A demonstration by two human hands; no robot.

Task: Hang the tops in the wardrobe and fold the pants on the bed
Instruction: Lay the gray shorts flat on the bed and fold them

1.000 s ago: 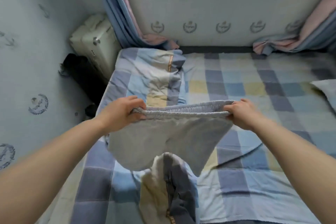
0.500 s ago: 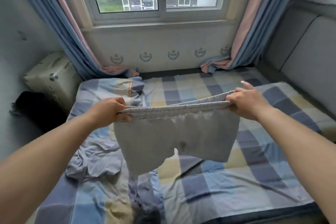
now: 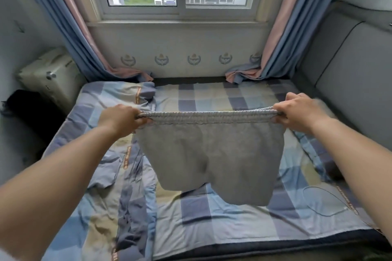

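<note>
Plain pale grey shorts (image 3: 210,154), same grey at the gathered waistband. Checked bed sheet (image 3: 222,214) in pale blue, navy, slate, cream and soft yellow squares. Rumpled quilt (image 3: 118,176) in matching checks, edged with a brown strip bearing pale lettering. Blue curtains (image 3: 70,34) with pink lining. White wall panel (image 3: 180,48) with blue-grey crests. Cream suitcase (image 3: 51,74). Grey headboard (image 3: 350,74).

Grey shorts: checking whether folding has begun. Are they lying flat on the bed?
No, both hands hold the grey shorts up by the waistband above the bed.
</note>
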